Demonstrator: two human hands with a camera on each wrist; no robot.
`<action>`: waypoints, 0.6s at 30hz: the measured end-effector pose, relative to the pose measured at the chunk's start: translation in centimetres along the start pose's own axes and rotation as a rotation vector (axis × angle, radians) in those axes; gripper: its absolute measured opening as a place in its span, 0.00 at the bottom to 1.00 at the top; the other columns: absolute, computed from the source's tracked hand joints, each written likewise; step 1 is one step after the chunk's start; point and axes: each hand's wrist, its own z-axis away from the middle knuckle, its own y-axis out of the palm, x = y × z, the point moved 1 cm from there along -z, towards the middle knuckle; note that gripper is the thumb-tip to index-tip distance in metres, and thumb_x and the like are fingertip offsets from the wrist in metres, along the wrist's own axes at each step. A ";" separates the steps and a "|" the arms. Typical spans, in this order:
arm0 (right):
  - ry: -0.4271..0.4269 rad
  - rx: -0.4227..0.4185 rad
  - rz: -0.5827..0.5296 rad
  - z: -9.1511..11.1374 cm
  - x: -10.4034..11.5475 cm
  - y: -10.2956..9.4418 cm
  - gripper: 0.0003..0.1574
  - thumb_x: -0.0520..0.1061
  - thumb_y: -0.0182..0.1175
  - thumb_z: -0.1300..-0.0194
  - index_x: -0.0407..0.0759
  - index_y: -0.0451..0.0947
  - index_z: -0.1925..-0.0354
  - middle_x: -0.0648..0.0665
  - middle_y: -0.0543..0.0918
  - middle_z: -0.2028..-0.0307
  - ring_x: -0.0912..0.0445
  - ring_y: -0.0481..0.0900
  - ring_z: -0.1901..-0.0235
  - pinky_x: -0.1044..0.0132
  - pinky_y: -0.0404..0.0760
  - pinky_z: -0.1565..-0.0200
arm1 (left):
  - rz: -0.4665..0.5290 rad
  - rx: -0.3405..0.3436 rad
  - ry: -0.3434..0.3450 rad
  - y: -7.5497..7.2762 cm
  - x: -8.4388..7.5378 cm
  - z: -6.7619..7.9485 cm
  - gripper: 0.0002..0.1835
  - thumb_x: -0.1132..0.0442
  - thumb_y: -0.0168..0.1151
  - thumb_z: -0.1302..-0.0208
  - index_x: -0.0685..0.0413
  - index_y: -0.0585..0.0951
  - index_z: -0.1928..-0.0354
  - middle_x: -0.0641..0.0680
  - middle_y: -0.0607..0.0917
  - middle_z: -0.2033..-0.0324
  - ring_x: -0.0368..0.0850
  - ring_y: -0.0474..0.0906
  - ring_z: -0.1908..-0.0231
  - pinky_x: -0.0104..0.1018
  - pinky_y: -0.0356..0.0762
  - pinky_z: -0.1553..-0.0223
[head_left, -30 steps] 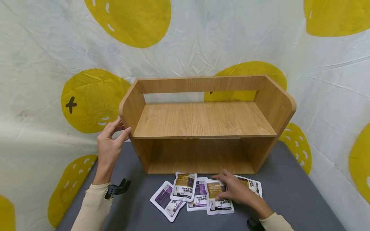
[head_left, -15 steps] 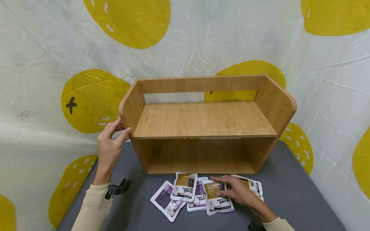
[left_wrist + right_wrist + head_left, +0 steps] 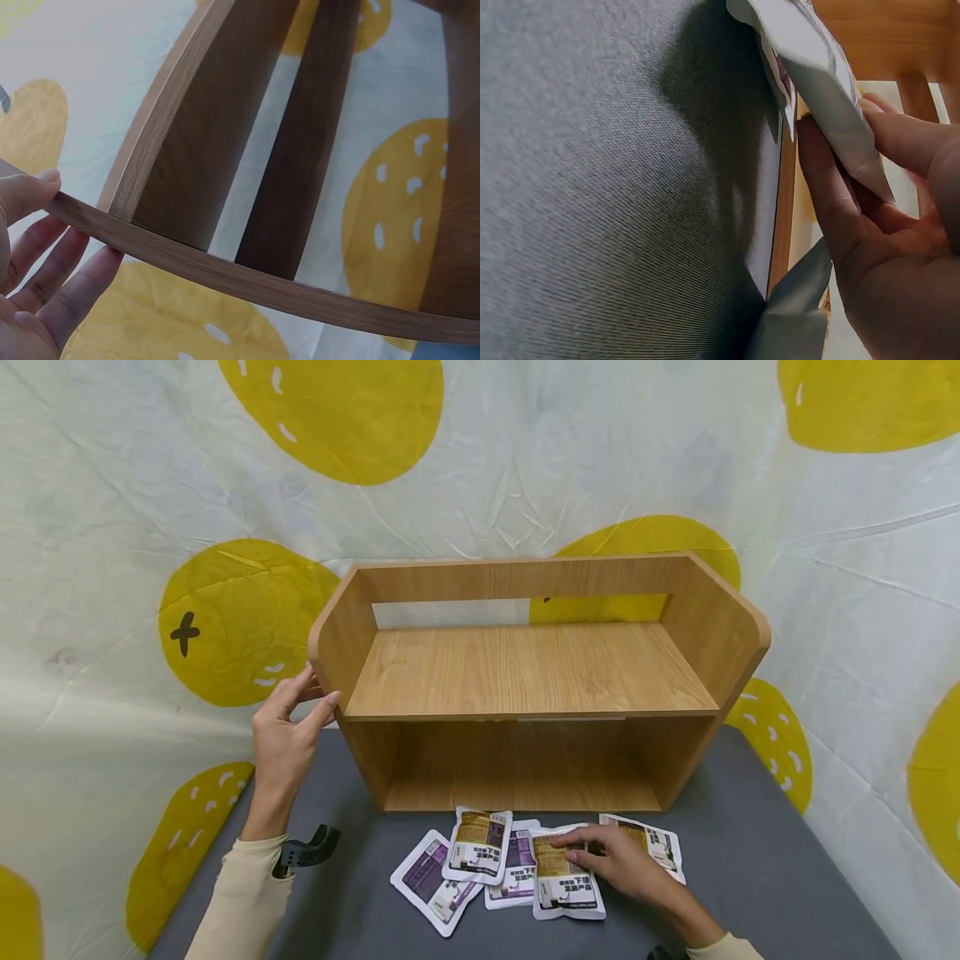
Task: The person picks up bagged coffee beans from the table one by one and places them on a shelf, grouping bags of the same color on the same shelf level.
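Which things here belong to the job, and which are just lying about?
Likely job:
tan wooden shelf, held by the left hand
flat brown-labelled white pouch, pinched by the right hand
four similar flat pouches, purple or brown

Likely just about:
grey fabric table
white, yellow-patterned sheet
black wristband

Ahead of the gold pouch in the right fingers, the lower compartment of the two-tier wooden shelf stands open-fronted, its middle board limiting height. Three overlapping pouches crowd the counter on their left; another pouch lies close right. The left side panel blocks rightward passage for the left fingers; free space separates their left from the curtain.
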 end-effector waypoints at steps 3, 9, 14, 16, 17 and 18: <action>-0.003 0.002 0.010 0.2 0.0 0.3 0.14 0.44 0.61 0.27 0.44 0.86 0.46 0.47 0.88 0.51 0.61 0.81 0.53 0.68 0.82 0.56 | -0.006 0.005 -0.005 -0.1 -0.1 0.0 0.29 0.70 0.70 0.37 0.39 0.80 0.35 0.55 0.83 0.51 0.37 0.82 0.53 0.24 0.86 0.62; 0.050 0.008 0.030 0.4 -0.1 0.7 0.19 0.50 0.68 0.32 0.47 0.85 0.44 0.49 0.87 0.49 0.58 0.81 0.48 0.63 0.82 0.48 | 0.005 0.002 -0.012 -0.2 -0.2 0.2 0.30 0.71 0.70 0.37 0.38 0.80 0.35 0.54 0.83 0.52 0.37 0.82 0.53 0.25 0.86 0.62; 0.071 0.045 -0.015 0.6 -0.2 0.5 0.22 0.49 0.67 0.32 0.46 0.84 0.42 0.46 0.86 0.47 0.58 0.80 0.49 0.65 0.82 0.50 | -0.005 0.001 0.001 -0.1 -0.2 0.2 0.30 0.71 0.71 0.38 0.39 0.80 0.35 0.55 0.83 0.51 0.35 0.83 0.53 0.25 0.86 0.62; 0.063 0.067 -0.065 0.6 -0.2 0.3 0.21 0.46 0.66 0.31 0.43 0.83 0.41 0.44 0.86 0.48 0.61 0.79 0.54 0.68 0.82 0.55 | -0.009 0.002 0.007 -0.1 -0.2 0.2 0.30 0.71 0.71 0.38 0.39 0.80 0.35 0.55 0.84 0.51 0.35 0.83 0.53 0.24 0.86 0.62; 0.059 0.078 -0.092 0.6 -0.2 0.2 0.21 0.45 0.65 0.30 0.42 0.83 0.41 0.43 0.87 0.49 0.63 0.78 0.57 0.69 0.81 0.58 | -0.010 0.002 0.008 0.0 -0.2 0.1 0.30 0.71 0.71 0.38 0.38 0.80 0.35 0.55 0.84 0.51 0.36 0.82 0.53 0.24 0.86 0.62; 0.047 0.083 -0.113 0.6 -0.1 0.1 0.20 0.44 0.65 0.30 0.40 0.83 0.41 0.42 0.87 0.50 0.64 0.77 0.58 0.70 0.81 0.60 | -0.010 0.002 0.008 0.0 -0.2 0.1 0.30 0.71 0.71 0.38 0.38 0.80 0.35 0.55 0.84 0.51 0.36 0.82 0.53 0.24 0.86 0.62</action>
